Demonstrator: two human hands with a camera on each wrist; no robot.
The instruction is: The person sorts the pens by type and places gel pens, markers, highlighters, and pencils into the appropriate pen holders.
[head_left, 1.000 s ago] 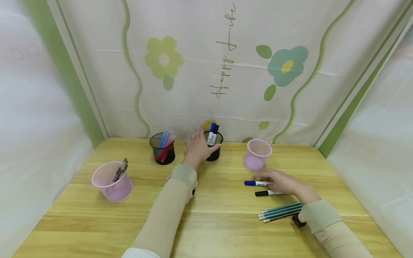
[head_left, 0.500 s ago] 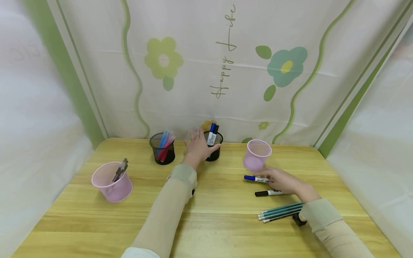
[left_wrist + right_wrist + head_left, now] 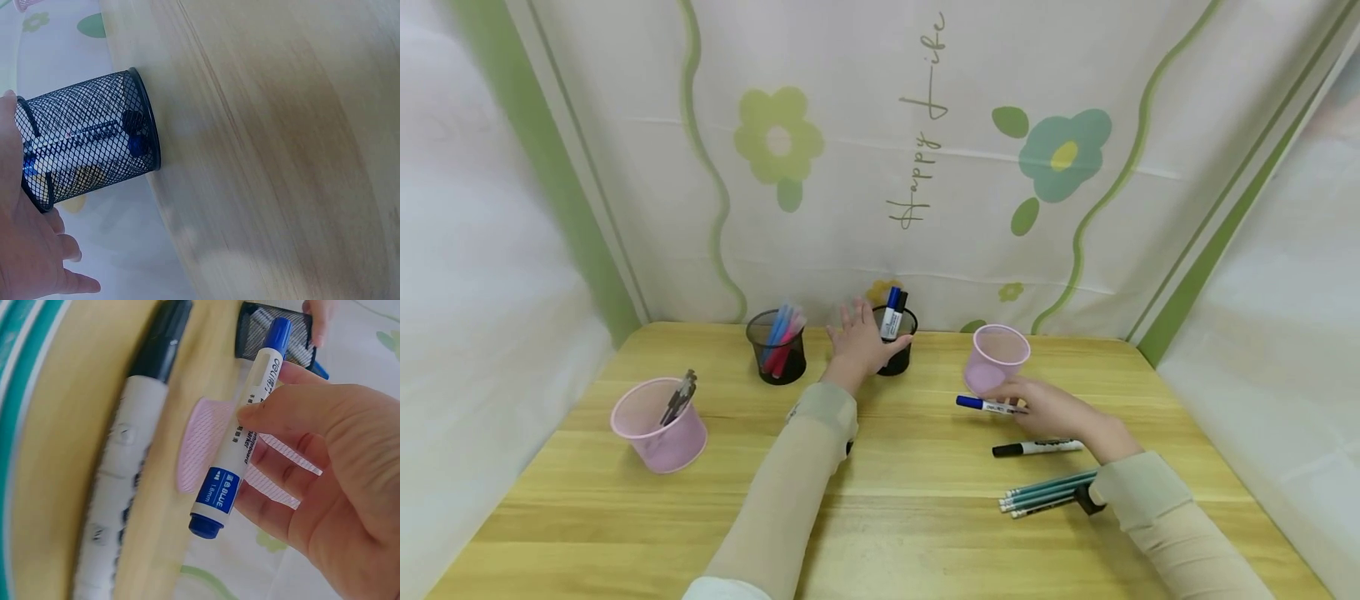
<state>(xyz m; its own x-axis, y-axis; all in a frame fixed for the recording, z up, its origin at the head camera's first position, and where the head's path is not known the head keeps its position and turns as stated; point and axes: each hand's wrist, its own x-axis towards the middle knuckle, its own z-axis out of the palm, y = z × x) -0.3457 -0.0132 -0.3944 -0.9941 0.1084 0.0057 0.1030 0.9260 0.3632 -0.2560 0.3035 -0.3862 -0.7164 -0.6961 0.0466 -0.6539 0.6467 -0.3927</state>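
Observation:
My right hand (image 3: 1054, 408) pinches a blue-capped whiteboard marker (image 3: 217, 487) between thumb and fingers, above the table. Right behind it stands a pink mesh pen holder (image 3: 997, 358). Below lies a black-capped whiteboard marker (image 3: 1037, 448) on the wood. At the back middle, my left hand (image 3: 857, 343) rests beside the rim of a black mesh pen holder (image 3: 94, 125), its fingers spread fairly straight and its thumb across the near side. Inside that holder a blue and a black marker stand upright.
Several green pencils (image 3: 1048, 493) lie together near the right sleeve. Another black mesh holder (image 3: 777, 346) at back left contains blue and pink pens. A second pink holder (image 3: 666, 442) at far left has dark pens in it. A printed curtain (image 3: 850, 233) closes off the table's back.
The right hand has lifted the blue-capped marker off the table and moved it away from me, toward the pink holder. The left hand stays in place.

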